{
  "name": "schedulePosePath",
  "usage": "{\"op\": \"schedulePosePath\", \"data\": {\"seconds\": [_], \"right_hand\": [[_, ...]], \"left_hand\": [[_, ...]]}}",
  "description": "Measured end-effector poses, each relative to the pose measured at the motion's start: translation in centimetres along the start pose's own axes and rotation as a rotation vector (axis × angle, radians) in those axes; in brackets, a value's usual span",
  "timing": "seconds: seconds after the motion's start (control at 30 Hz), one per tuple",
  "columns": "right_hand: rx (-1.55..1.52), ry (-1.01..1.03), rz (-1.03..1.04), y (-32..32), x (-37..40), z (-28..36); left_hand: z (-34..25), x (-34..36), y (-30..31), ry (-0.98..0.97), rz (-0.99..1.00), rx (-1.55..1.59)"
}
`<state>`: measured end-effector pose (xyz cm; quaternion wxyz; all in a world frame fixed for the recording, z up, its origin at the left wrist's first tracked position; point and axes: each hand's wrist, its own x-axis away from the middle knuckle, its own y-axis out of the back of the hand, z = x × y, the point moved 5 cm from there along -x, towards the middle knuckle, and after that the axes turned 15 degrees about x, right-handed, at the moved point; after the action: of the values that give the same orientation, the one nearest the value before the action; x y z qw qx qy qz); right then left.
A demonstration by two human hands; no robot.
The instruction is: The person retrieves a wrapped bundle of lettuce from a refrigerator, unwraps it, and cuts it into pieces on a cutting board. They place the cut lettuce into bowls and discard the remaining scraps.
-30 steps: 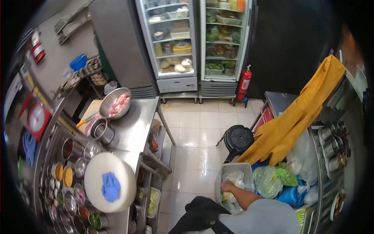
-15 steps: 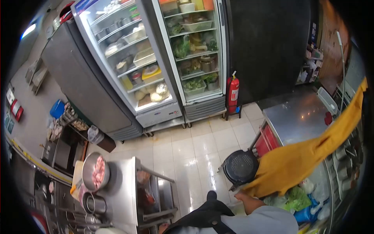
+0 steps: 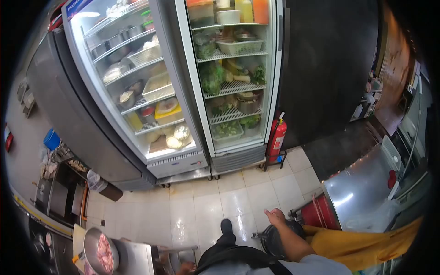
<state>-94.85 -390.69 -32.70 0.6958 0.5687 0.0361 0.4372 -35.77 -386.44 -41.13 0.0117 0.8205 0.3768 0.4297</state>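
My right hand (image 3: 275,216) is out in front of my body, over the floor and beside the black stool (image 3: 273,240). Its fingers look curled, and whether anything small is in them cannot be made out. My left hand (image 3: 186,268) shows only in part at the bottom edge, near the metal table (image 3: 133,256); its fingers are unclear. A yellow cloth (image 3: 362,243) lies to the right of my right forearm. Ahead stand two glass-door fridges, one lit brightly (image 3: 183,82) and one with vegetables (image 3: 273,59).
A steel bowl of raw meat (image 3: 104,254) sits at the lower left. A red fire extinguisher (image 3: 277,137) stands by the right fridge. On the right are a steel counter (image 3: 362,188) and a red container (image 3: 318,213). A bin (image 3: 107,188) is at left.
The view has moved closer to the fridges. My right hand has let go of the yellow cloth and moved forward and up. The cloth, stretched upward before, now hangs lower at the right.
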Motion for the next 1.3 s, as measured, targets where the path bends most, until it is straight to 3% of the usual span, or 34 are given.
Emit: {"op": "schedulePosePath", "data": {"seconds": [0.03, 0.13, 0.17, 0.23, 0.27, 0.3, 0.33, 0.37, 0.4, 0.43, 0.5, 0.53, 0.57, 0.7, 0.77, 0.83, 0.87, 1.03, 1.13, 1.3], "right_hand": [[0.049, 0.029, -0.089, 1.4, -0.9, 2.0], [0.043, -0.076, -0.077, 3.0, -7.1, 2.4], [0.055, -0.13, -0.07, 2.9, -10.3, 1.6], [-0.045, -0.019, -0.135, 2.7, -18.4, 0.9], [0.057, -0.004, -0.089, 6.2, -18.3, 3.9], [0.156, 0.011, -0.037, 10.3, -18.6, 6.9], [0.02, 0.039, -0.129, 14.2, -17.8, 9.9], [-0.117, 0.072, -0.229, 17.7, -17.8, 12.7], [-0.237, 0.104, -0.325, 20.5, -18.8, 15.0], [-0.354, 0.139, -0.421, 23.2, -20.2, 17.0], [-0.433, 0.238, -0.528, 28.5, -23.4, 21.0], [-0.539, 0.246, -0.469, 30.9, -25.3, 22.9], [-0.646, 0.259, -0.409, 33.2, -27.7, 24.5], [-0.83, 0.509, -0.811, 42.7, -39.3, 30.0], [-1.002, 0.495, -0.706, 45.6, -45.7, 31.9], [-1.008, 0.502, -0.641, 46.8, -51.1, 33.3], [-1.035, 0.511, -0.614, 47.2, -52.9, 34.0], [-1.297, 0.63, -0.459, 47.8, -54.7, 35.7], [-1.362, 0.665, -0.4, 47.8, -54.2, 35.6], [-1.35, 0.567, -0.466, 47.0, -53.4, 33.4]], "left_hand": [[-1.4, -2.0, 1.0, -0.122, 0.083, -0.124], [-6.8, -7.3, 5.0, -0.664, 0.206, -0.575], [-8.6, -9.7, 7.0, -0.706, 0.215, -0.625], [-10.0, -18.1, 12.1, 0.069, 0.145, -0.359], [-10.0, -21.7, 14.4, 0.223, -0.032, 0.0], [-11.4, -26.1, 16.8, 0.107, -0.006, -0.064], [-13.9, -29.3, 19.3, 0.089, -0.061, -0.162], [-17.5, -32.7, 21.6, -0.083, -0.044, -0.229], [-20.4, -35.0, 24.0, -0.2, -0.246, -0.073], [-25.3, -35.5, 25.2, -0.037, -0.284, 0.282], [-34.7, -35.3, 26.7, -0.199, -0.407, 0.46], [-37.5, -35.8, 26.6, -0.193, -0.413, 0.455], [-40.2, -36.4, 26.4, -0.235, -0.388, 0.54], [-49.2, -36.0, 23.0, -0.244, -0.296, 0.648], [-50.4, -34.9, 21.4, -0.187, -0.294, 0.672], [-53.1, -34.0, 21.2, -0.293, -0.286, 0.748], [-54.3, -33.6, 21.7, -0.257, -0.337, 0.76], [-66.1, -29.6, 25.4, -0.429, -0.579, 0.692], [-73.8, -26.6, 25.9, -0.522, -0.587, 0.654], [-84.6, -20.1, 23.2, -0.953, -0.389, 0.586]]}}
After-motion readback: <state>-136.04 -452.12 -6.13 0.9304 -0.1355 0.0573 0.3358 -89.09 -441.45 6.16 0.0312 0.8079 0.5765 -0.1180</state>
